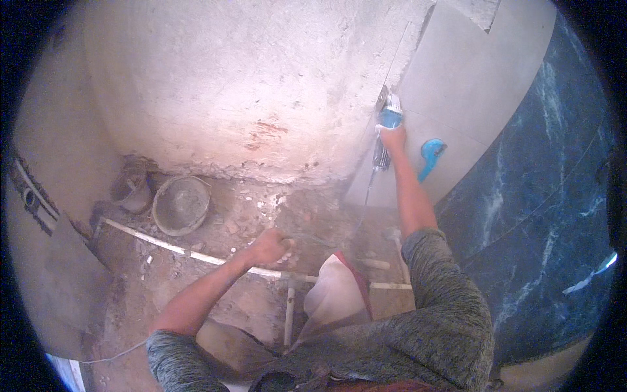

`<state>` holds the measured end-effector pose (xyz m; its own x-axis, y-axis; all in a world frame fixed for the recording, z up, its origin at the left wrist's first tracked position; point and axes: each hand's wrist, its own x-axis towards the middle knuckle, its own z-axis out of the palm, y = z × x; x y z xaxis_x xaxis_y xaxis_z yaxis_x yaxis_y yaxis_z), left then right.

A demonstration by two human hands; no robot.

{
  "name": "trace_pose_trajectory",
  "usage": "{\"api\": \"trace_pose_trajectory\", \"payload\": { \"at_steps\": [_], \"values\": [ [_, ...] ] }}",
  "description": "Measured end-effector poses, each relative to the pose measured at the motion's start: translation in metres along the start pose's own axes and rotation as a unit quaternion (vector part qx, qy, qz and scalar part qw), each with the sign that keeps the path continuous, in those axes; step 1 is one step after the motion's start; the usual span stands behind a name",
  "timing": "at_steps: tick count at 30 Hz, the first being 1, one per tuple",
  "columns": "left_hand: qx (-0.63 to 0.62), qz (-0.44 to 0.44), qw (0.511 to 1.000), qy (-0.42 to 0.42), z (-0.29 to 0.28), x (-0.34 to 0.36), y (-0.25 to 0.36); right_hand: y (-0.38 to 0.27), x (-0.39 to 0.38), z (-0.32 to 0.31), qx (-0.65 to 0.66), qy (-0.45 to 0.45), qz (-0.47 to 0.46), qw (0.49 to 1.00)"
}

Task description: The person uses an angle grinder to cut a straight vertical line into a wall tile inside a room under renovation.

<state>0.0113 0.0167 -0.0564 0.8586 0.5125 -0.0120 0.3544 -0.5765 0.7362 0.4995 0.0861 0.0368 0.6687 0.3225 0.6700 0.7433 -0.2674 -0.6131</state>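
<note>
My right hand [393, 138] grips a blue and silver angle grinder [390, 112], held along the edge of a grey tile panel [470, 78] where it meets rough white plaster [268, 78]. Its cord hangs down toward the floor. A turquoise suction lifter [432, 151] is on the panel, right of the grinder. My left hand [266, 247], lower and further left, is closed on what looks like the grey cord [307, 240].
A round bucket of grey material [181, 204] and another bucket [130, 193] stand at left among rubble. White pipes [163, 242] cross the broken floor. Dark blue marbled panels [522, 215] cover the right wall. A grey wall with a recessed fitting [29, 197] is at far left.
</note>
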Motion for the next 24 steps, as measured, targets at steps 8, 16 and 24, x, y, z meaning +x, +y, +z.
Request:
{"api": "trace_pose_trajectory", "payload": {
  "at_steps": [8, 16, 24],
  "values": [
    [-0.069, -0.094, 0.993, -0.027, -0.014, -0.019, 0.011, -0.026, -0.037, 0.012, 0.022, -0.083, 0.077, 0.993],
    [-0.065, -0.134, 0.988, -0.035, -0.028, -0.021, 0.030, -0.024, -0.036, 0.017, -0.016, -0.043, 0.082, 0.996],
    [-0.040, -0.052, 0.998, 0.006, -0.016, -0.017, 0.006, -0.027, -0.031, 0.007, -0.061, -0.035, 0.086, 0.994]
  ]
}}
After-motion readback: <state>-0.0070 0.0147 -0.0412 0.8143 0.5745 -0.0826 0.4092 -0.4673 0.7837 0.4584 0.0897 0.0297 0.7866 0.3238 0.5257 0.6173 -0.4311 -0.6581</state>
